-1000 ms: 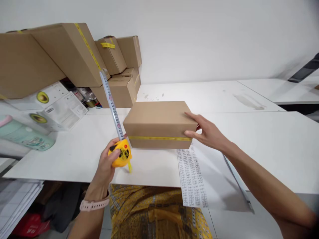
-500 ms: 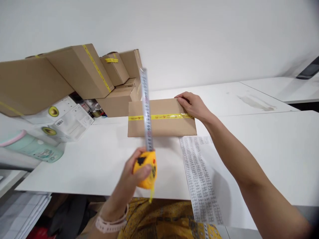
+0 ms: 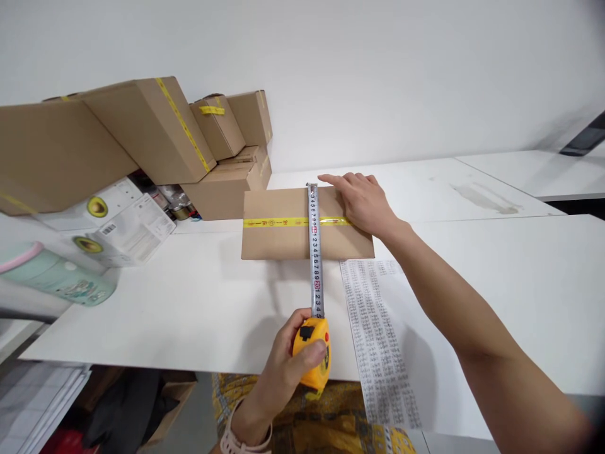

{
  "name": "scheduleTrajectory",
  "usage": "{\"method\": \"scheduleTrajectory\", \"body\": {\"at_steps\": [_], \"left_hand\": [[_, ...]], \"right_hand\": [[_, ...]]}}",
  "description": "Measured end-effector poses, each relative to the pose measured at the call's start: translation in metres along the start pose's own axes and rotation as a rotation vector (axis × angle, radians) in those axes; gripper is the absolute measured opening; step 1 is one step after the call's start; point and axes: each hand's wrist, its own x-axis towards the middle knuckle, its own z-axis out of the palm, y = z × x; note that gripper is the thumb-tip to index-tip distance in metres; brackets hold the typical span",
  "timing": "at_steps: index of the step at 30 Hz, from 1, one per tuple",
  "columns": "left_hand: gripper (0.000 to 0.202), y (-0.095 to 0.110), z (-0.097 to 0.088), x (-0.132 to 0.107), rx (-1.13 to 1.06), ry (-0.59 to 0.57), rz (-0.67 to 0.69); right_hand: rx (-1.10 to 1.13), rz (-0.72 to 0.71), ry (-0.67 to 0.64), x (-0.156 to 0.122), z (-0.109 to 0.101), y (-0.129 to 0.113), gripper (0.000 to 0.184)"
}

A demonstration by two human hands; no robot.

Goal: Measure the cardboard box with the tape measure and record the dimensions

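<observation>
My left hand (image 3: 295,359) is wrapped round a yellow tape measure (image 3: 316,372) near the table's front edge. Its silver blade (image 3: 314,252) runs out away from me, across the top of a brown cardboard box (image 3: 274,243) banded with yellow printed tape. The blade's metal hook sits at the box's far edge. On the right end of the box rests my right hand (image 3: 366,202), fingers stretched out, index finger pointing left toward the hook and just short of it.
Several cardboard boxes (image 3: 146,132) are stacked at the back left, above a white carton with avocado pictures (image 3: 137,227). A mint-green tumbler (image 3: 61,277) leans at the left. A printed sheet (image 3: 378,340) covers part of the white table (image 3: 189,309), right of the tape measure.
The tape measure and its blade have moved right, and the blade now lies over the box's middle. My right hand's index finger has stretched out toward the hook.
</observation>
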Motion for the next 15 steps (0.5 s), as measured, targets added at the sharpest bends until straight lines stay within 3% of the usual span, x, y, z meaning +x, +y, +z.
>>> {"method": "scheduleTrajectory", "body": {"at_steps": [7,15], "left_hand": [[0.044,-0.006,-0.003,0.002,-0.020,-0.036,-0.010],[0.043,-0.015,0.007,0.011,0.025,-0.075,0.053]], "right_hand": [[-0.101,-0.114,-0.039,0.006,0.002,0.002,0.049],[-0.077,-0.106,-0.060,0.007,0.004,0.003,0.049]]}}
